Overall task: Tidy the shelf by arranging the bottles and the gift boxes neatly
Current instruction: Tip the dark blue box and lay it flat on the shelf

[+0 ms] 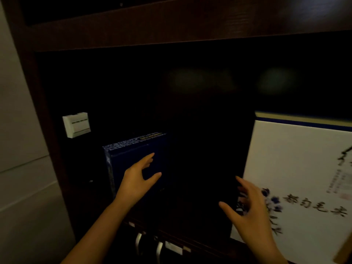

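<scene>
A dark blue gift box (131, 149) stands upright on the left of the dim shelf compartment. My left hand (138, 178) is spread in front of its face, fingers apart, holding nothing. A large black box (205, 159) stands in the middle, hard to make out in the dark. To its right stands a big white gift box (304, 164) with blue flowers and black calligraphy. My right hand (247, 208) is open at the seam between the black box and the white box, fingertips near the black box's right edge. No bottles are visible.
A dark wooden shelf frame (171, 31) surrounds the compartment. A small white box (76, 125) sits at the back left. Below the shelf edge are two metal cabinet handles (148, 244). A pale wall (19, 149) lies to the left.
</scene>
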Available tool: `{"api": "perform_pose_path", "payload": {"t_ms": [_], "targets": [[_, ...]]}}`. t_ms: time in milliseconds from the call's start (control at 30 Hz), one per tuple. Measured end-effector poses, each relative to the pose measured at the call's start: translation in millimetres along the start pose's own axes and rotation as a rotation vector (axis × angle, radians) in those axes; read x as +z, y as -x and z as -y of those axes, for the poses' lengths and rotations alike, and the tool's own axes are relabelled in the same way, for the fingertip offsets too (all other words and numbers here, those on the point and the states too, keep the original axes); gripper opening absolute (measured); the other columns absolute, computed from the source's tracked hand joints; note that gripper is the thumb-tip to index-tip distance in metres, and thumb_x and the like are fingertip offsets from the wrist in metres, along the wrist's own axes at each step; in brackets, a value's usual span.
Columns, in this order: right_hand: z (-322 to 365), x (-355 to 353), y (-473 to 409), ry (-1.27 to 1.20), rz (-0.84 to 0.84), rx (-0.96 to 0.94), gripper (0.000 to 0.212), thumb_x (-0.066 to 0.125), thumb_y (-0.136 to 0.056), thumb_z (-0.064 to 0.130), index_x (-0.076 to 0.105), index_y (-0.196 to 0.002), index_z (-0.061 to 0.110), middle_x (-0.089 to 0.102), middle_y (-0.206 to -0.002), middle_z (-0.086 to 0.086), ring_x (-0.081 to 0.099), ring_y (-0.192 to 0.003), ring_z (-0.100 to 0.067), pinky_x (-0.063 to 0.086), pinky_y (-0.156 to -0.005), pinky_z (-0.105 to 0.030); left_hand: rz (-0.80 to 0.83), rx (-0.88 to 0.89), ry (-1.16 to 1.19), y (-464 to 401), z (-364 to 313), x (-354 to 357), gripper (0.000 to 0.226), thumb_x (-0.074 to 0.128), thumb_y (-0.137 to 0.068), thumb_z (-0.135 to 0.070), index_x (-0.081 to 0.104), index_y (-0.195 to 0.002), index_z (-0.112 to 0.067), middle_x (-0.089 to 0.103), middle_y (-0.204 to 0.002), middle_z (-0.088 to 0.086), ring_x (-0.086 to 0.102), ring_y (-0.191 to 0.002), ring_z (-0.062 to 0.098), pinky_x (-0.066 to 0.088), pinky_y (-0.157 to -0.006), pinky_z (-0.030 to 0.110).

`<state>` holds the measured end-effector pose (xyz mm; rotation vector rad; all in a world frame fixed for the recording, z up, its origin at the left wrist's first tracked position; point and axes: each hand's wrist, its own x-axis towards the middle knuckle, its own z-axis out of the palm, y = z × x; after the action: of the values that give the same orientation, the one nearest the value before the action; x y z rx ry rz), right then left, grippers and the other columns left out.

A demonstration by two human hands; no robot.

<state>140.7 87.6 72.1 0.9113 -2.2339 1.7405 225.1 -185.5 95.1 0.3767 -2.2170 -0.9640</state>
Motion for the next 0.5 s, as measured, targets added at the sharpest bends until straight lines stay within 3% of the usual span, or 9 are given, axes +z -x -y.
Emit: {"api": "perform_pose_path", "payload": {"t_ms": [167, 300, 400, 500], "targets": [[37.4, 102.3, -65.9, 0.197, 0.023, -0.163, 0.078, 0.078, -0.068, 0.034, 0.038, -0.135, 0.027, 0.035, -0.138, 0.002, 0.033, -0.130, -0.013, 0.028, -0.106, -0.025, -0.055, 0.151, -0.197, -57.6, 29.1, -61.5, 0.060, 0.064, -0.085, -0.025, 0.039, -0.139, -0.020, 0.050, -0.140, 0.005, 0.046, -0.129, 0.021, 0.037, -0.107, 0.034], [64.9, 192.4, -104.1, 0.344, 0.110, -0.177, 0.096, 0.070, -0.064, 0.059, 0.022, -0.142, 0.032, 0.010, -0.154, 0.000, 0.010, -0.141, -0.020, 0.021, -0.114, -0.038, 0.005, 0.174, -0.332, -109.4, 54.9, -102.6, 0.050, 0.062, -0.086, -0.029, 0.048, -0.134, -0.020, 0.047, -0.143, 0.006, 0.042, -0.132, 0.023, 0.035, -0.108, 0.033], [74.4, 250.4, -118.0, 0.499, 0.209, -0.163, 0.110, 0.059, -0.057, 0.077, 0.004, -0.144, 0.037, -0.012, -0.157, 0.000, -0.012, -0.142, -0.018, 0.000, -0.116, -0.051, 0.253, 0.176, -0.374, -143.1, 72.4, -120.6, 0.054, 0.060, -0.088, -0.025, 0.041, -0.138, -0.022, 0.035, -0.150, 0.006, 0.031, -0.139, 0.021, 0.025, -0.111, 0.028], [75.4, 288.5, -122.5, 0.594, 0.290, -0.148, 0.117, 0.052, -0.054, 0.083, -0.002, -0.145, 0.034, -0.019, -0.156, -0.002, -0.023, -0.141, -0.018, -0.014, -0.110, -0.055, 0.561, 0.093, -0.364, -162.5, 86.8, -128.0, 0.058, 0.059, -0.089, -0.027, 0.034, -0.141, -0.026, 0.021, -0.156, 0.003, 0.018, -0.144, 0.017, 0.016, -0.116, 0.029]]}}
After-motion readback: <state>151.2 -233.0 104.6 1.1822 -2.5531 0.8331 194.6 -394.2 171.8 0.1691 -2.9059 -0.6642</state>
